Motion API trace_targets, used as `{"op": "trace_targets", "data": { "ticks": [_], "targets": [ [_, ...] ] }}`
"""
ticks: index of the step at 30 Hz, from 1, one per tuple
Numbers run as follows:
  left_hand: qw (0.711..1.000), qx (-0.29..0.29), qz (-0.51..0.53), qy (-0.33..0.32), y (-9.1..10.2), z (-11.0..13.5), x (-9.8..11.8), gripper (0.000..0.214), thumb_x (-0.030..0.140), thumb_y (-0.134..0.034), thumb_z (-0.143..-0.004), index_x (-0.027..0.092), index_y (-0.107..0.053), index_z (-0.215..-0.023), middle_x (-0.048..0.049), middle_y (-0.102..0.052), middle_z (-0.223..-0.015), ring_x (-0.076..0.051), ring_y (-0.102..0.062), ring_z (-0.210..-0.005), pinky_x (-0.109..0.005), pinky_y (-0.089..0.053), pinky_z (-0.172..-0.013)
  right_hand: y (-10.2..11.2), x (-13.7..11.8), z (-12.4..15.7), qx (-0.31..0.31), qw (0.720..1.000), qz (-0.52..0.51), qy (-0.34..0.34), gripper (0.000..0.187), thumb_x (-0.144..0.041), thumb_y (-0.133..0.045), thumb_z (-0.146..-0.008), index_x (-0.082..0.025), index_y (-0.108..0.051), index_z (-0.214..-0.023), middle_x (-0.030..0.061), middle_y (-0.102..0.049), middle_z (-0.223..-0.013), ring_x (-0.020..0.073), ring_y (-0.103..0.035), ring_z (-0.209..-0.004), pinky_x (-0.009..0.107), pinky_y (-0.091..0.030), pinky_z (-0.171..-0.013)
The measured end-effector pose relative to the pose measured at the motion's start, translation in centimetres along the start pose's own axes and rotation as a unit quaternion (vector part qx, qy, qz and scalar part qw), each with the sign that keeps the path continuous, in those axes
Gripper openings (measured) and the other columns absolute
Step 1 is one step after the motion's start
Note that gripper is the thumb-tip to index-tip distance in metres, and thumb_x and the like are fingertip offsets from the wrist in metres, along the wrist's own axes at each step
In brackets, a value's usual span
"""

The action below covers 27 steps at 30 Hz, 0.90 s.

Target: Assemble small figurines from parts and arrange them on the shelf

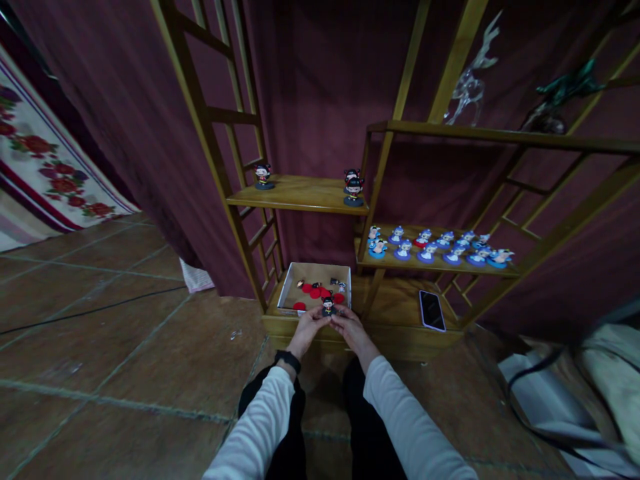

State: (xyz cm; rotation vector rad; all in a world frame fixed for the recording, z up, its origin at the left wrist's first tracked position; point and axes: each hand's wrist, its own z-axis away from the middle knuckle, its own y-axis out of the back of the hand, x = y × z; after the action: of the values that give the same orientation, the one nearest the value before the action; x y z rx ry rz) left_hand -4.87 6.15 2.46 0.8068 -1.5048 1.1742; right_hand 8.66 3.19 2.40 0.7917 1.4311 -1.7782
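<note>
Between the fingers of my left hand (309, 328) and my right hand (350, 325) is a small figurine (328, 306) with black hair, a dark outfit and a dark base. Both hands are closed on its base, and it stands upright just in front of a shallow cardboard box (284, 293). Inside the box lie several red discs (316, 292) and a few small figurines (341, 287). On the wooden shelf (305, 191) above, a similar black-haired figurine (263, 176) stands at the left end, and two more (354, 191) stand one behind the other at the right end.
To the right, a lower shelf (440, 263) carries two rows of small blue, purple and red-based figurines. A phone (432, 311) lies on the bottom board. A clear deer ornament (470, 90) and a dark green ornament (563, 97) stand on the top shelf. Bags (550, 393) sit at lower right.
</note>
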Motion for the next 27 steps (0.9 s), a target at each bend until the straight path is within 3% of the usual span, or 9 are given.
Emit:
{"op": "trace_targets", "data": {
  "ticks": [5, 16, 21, 27],
  "targets": [
    [1.0, 0.013, -0.021, 0.003, 0.12, 0.07, 0.05, 0.047, 0.027, -0.076, -0.057, 0.012, -0.066, -0.101, -0.0053, -0.07, -0.082, -0.015, -0.062, -0.071, -0.027, -0.045, -0.075, -0.03, 0.01, 0.04, 0.003, 1.0, -0.004, 0.001, 0.038, -0.024, -0.076, -0.05, -0.022, -0.061, -0.085, -0.0009, -0.065, -0.08, 0.0133, -0.061, -0.071, 0.028, -0.047, -0.07],
    [0.999, 0.036, -0.018, 0.018, -0.02, -0.13, 0.13, 0.047, 0.026, -0.078, -0.054, 0.012, -0.067, -0.098, -0.0058, -0.071, -0.081, -0.016, -0.063, -0.073, -0.029, -0.045, -0.078, 0.03, -0.16, 0.1, 0.005, 1.0, 0.014, -0.019, 0.034, -0.029, -0.076, -0.053, -0.022, -0.061, -0.083, -0.0003, -0.067, -0.077, 0.0142, -0.062, -0.071, 0.03, -0.047, -0.071],
    [0.998, 0.058, -0.025, 0.019, -0.05, -0.22, 0.05, 0.047, 0.025, -0.079, -0.051, 0.012, -0.068, -0.095, -0.0045, -0.07, -0.075, -0.015, -0.061, -0.067, -0.028, -0.046, -0.073, -0.08, -0.22, 0.04, 0.012, 1.0, 0.015, -0.025, 0.033, -0.031, -0.076, -0.052, -0.021, -0.061, -0.08, 0.0007, -0.068, -0.075, 0.0152, -0.063, -0.069, 0.029, -0.048, -0.066],
    [0.998, 0.038, -0.042, 0.028, -0.59, 0.23, 0.59, 0.046, 0.025, -0.079, -0.052, 0.013, -0.068, -0.095, -0.0033, -0.069, -0.068, -0.014, -0.061, -0.062, -0.028, -0.047, -0.068, -0.42, -0.12, -0.18, 0.05, 0.998, 0.035, 0.011, 0.032, -0.039, -0.074, -0.056, -0.022, -0.062, -0.08, -0.0007, -0.067, -0.075, 0.0129, -0.061, -0.063, 0.026, -0.047, -0.058]
  ]
}}
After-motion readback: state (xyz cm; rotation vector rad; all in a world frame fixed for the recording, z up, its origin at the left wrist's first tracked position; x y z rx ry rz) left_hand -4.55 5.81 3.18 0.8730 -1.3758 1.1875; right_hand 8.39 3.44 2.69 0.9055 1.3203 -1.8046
